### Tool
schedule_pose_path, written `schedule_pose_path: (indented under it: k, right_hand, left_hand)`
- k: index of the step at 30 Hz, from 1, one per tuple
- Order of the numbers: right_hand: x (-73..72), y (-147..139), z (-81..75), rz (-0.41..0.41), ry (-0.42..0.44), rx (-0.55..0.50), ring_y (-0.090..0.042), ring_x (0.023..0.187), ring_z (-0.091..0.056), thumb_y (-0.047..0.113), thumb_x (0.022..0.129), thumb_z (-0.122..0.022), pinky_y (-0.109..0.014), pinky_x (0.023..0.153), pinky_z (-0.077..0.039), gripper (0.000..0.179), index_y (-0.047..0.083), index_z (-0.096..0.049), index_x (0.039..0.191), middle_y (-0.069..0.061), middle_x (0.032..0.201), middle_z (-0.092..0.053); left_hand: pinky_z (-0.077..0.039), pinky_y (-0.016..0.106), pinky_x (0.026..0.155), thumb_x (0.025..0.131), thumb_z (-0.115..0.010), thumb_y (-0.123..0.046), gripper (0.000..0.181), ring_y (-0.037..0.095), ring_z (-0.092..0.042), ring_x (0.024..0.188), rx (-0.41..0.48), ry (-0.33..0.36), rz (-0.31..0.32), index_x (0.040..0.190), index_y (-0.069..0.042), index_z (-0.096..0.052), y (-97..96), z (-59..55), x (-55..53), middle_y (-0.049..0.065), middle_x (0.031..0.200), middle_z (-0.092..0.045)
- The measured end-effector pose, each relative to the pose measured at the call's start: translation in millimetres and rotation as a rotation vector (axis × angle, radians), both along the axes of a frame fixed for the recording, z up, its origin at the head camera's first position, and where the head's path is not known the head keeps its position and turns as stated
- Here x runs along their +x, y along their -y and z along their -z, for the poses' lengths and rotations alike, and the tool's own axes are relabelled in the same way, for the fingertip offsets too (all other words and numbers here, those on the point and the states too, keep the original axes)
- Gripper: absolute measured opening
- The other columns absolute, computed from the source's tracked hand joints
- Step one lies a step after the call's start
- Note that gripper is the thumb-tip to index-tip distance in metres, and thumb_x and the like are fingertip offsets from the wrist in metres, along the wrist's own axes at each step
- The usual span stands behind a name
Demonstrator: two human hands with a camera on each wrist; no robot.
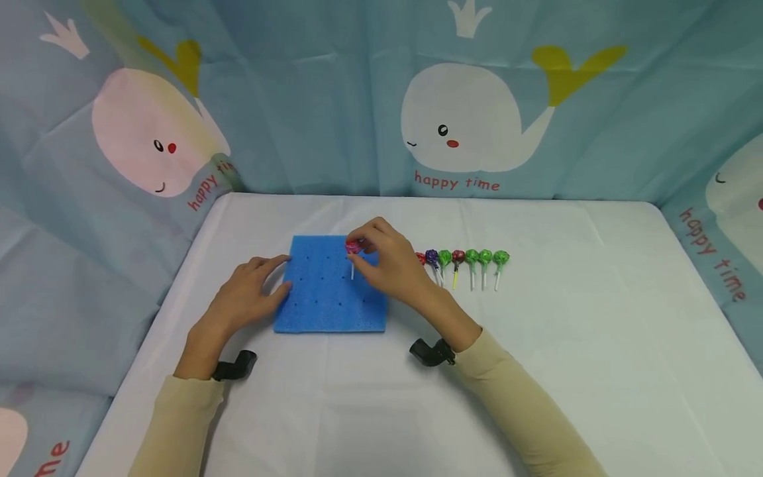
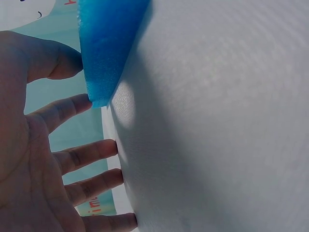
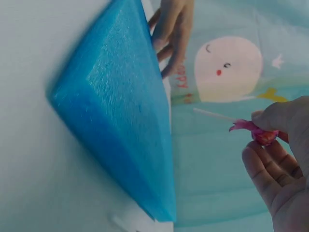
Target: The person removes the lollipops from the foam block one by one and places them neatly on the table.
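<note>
A square blue foam block point(image 1: 328, 317) with rows of small holes lies flat on the table. My right hand point(image 1: 390, 262) pinches a lollipop point(image 1: 354, 247) by its pink-red wrapped head, above the block's right part. Its white stick points down toward the foam; in the right wrist view the stick end point(image 3: 197, 110) hangs apart from the block. At the block's left edge, my left hand point(image 1: 247, 291) rests with thumb and index fingertip against the side. In the left wrist view its other fingers point(image 2: 91, 186) are spread, tips on the white cloth.
A row of several lollipops with green, red and purple wrappers, among them a green one point(image 1: 501, 257), lies right of the block, its left end partly behind my right hand. White cloth covers the table point(image 1: 566, 344). A blue whale-print curtain point(image 1: 334, 132) hangs behind.
</note>
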State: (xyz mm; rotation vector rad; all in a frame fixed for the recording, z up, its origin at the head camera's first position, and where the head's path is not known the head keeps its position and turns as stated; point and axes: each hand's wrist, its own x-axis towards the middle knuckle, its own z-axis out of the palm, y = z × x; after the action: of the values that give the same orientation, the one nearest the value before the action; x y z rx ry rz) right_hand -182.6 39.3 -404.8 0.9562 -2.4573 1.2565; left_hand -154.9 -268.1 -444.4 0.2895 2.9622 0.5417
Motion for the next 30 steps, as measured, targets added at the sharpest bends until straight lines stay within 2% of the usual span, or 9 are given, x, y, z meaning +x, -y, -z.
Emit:
schedule_pose_path:
  k: [9,13,21,25,30]
  right_hand:
    - [11.7,-28.2,-8.8,0.019,-0.059,-0.018,-0.023,0.097,-0.072,0.010,0.096,-0.076,-0.031,0.090,-0.063,0.024,0.005,-0.071,0.119,-0.008,0.114,-0.066]
    - [15.2,-44.0,-10.8,0.052,-0.066,-0.024,-0.021,0.097,-0.074,0.008,0.095,-0.077,-0.031,0.089,-0.065,0.026,0.005,-0.071,0.120,-0.009,0.114,-0.066]
    - [19.7,-77.1,-6.4,0.106,-0.039,-0.034,-0.021,0.094,-0.076,0.003,0.093,-0.078,-0.039,0.083,-0.067,0.035,0.000,-0.067,0.125,-0.013,0.117,-0.066]
    - [23.0,-90.0,-5.0,0.130,-0.021,-0.029,-0.021,0.098,-0.074,0.004,0.094,-0.078,-0.040,0.087,-0.066,0.033,0.002,-0.067,0.125,-0.012,0.118,-0.067]
    - [29.8,-107.6,-1.3,0.167,-0.029,-0.008,-0.020,0.097,-0.073,0.004,0.093,-0.079,-0.039,0.085,-0.066,0.028,0.004,-0.070,0.119,-0.009,0.116,-0.069]
  left_hand:
    - [-0.044,0.077,0.108,0.104,-0.059,-0.038,0.062,0.054,-0.047,0.141,0.006,0.000,-0.005,0.160,-0.014,-0.045,-0.6,3.5,-0.5,0.030,0.155,-0.050]
    - [-0.044,0.077,0.108,0.104,-0.059,-0.038,0.062,0.055,-0.047,0.140,0.005,-0.006,-0.004,0.160,-0.014,-0.046,0.6,2.5,-0.8,0.030,0.154,-0.050]
    - [-0.044,0.077,0.108,0.105,-0.058,-0.038,0.062,0.055,-0.047,0.140,0.007,0.000,-0.004,0.161,-0.014,-0.045,0.6,0.8,-2.9,0.030,0.154,-0.050]
    - [-0.044,0.078,0.108,0.105,-0.058,-0.037,0.062,0.055,-0.047,0.140,0.003,-0.004,-0.013,0.160,-0.013,-0.045,2.0,-0.3,-2.9,0.031,0.154,-0.050]
    - [-0.044,0.078,0.109,0.105,-0.058,-0.036,0.062,0.056,-0.046,0.141,0.003,0.007,-0.008,0.161,-0.013,-0.044,0.6,0.0,-2.5,0.031,0.155,-0.049]
